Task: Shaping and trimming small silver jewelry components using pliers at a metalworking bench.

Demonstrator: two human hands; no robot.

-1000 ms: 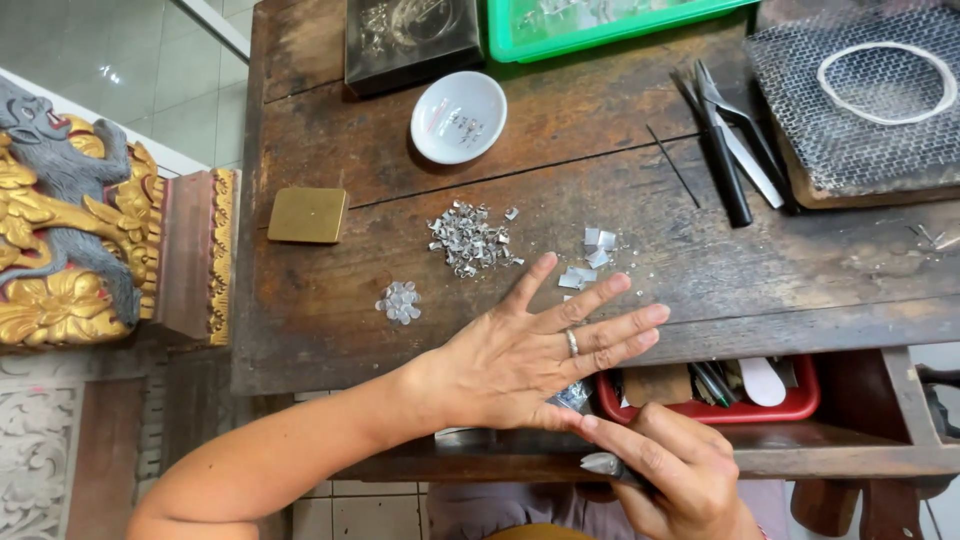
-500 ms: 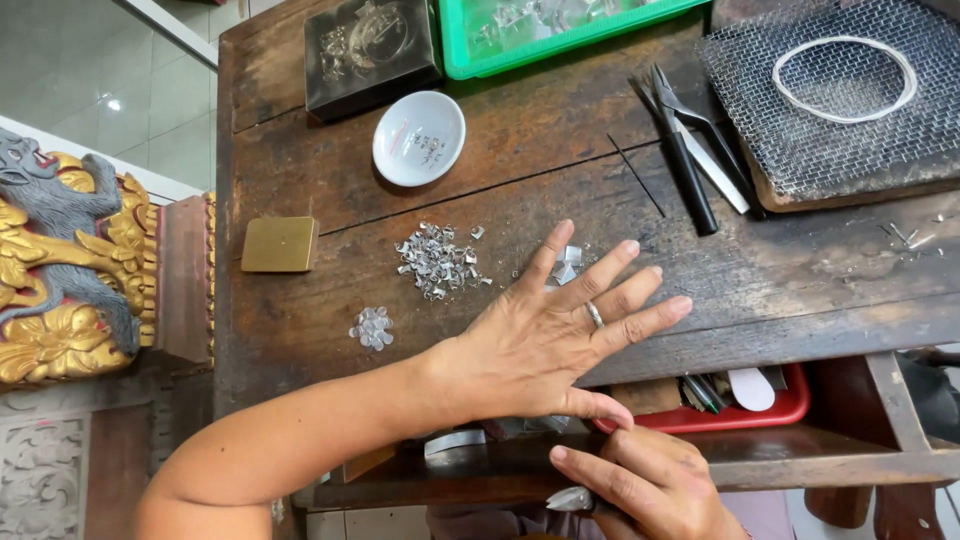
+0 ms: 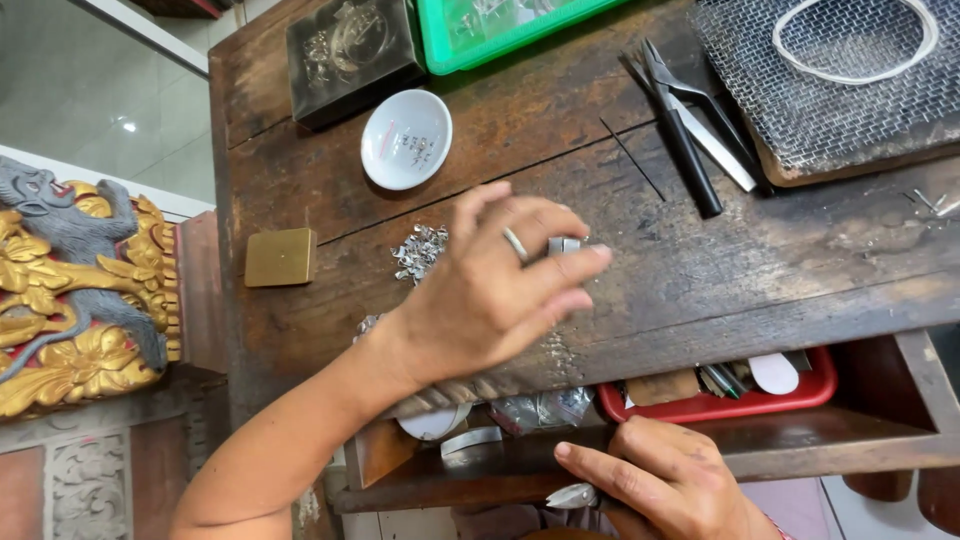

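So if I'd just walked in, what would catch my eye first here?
Probably the left hand spread over the worn wooden bench, a ring on one finger, with a heap of small silvery scraps beside it. Then the gilded carving at the far left, and the white dish near the bench's back edge. The right hand sits low at the open drawer.

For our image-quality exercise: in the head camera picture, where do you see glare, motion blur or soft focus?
Head view: a bright glare spot sits on the pale floor at upper left; the left hand is slightly motion-blurred over the wooden bench, its fingertips soft; the right hand at the bottom edge is soft too; the white dish and wire mesh look sharp, evenly lit with weak shadows.
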